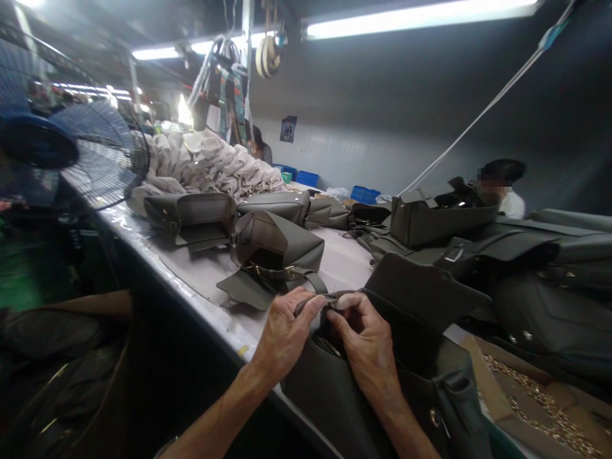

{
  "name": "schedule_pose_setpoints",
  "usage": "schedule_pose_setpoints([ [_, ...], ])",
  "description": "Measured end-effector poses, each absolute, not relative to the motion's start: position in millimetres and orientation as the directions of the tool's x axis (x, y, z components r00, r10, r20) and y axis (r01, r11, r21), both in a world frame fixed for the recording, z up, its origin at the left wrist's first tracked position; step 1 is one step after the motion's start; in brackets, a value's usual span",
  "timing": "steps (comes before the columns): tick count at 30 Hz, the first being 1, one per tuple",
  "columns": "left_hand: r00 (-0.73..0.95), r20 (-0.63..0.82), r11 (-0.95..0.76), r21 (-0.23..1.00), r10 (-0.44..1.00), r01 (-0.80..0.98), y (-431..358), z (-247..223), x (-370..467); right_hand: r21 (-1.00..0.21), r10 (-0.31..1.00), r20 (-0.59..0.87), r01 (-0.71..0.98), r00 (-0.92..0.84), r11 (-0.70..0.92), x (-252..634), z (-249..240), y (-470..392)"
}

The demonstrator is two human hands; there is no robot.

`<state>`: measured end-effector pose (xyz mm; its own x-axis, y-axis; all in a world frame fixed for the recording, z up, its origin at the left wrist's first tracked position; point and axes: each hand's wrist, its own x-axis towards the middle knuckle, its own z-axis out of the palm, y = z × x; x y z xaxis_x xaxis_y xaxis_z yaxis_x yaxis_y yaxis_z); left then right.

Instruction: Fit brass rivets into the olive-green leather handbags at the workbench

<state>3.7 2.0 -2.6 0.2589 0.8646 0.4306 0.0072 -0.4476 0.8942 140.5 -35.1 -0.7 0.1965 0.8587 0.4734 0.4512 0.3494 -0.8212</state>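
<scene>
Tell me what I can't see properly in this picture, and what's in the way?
All in the head view:
Grey piece: its middle is hidden by the fingers of the left grip and right grip.
Bag below them: partly hidden by the right forearm, cut off by the bottom edge.
Fan: cut off by the left edge.
Wall poster: too small and blurred to read.
Gold-coloured bits: too small to tell their exact shape.

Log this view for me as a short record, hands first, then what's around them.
left hand: pinching a dark strip
right hand: pinching the same dark strip, close beside the left hand
below hands: dark bag
right of bag: cardboard box holding small gold-coloured pieces
beyond hands: other bags on the table
table's far end: pale cloth heap
far left: fan
</scene>
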Motion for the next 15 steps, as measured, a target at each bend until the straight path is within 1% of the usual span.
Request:
schedule_pose_setpoints([
  [3, 0.26, 0.422, -0.442, 0.897, 0.869, 0.022, 1.6, -3.6, 3.4, -0.848, 0.883, 0.42, 0.437, 0.211, 0.299, 141.2, -2.1, -35.6],
  [10, 0.282, 0.425, -0.455, 0.889, 0.86, 0.049, 0.0, -4.5, 4.1, -0.897, 0.919, 0.356, 0.337, 0.167, 0.287, 143.4, 0.7, -33.2],
  [12, 0.267, 0.437, -0.472, 0.878, 0.859, 0.079, 1.3, -6.0, 4.7, -0.92, 0.929, 0.323, 0.287, 0.177, 0.266, 143.1, 1.4, -30.5],
  [15, 0.254, 0.495, -0.54, 0.826, 0.831, 0.159, 2.7, -8.0, 5.1, -0.962, 0.953, 0.246, 0.167, 0.178, 0.217, 143.6, 2.7, -27.0],
])
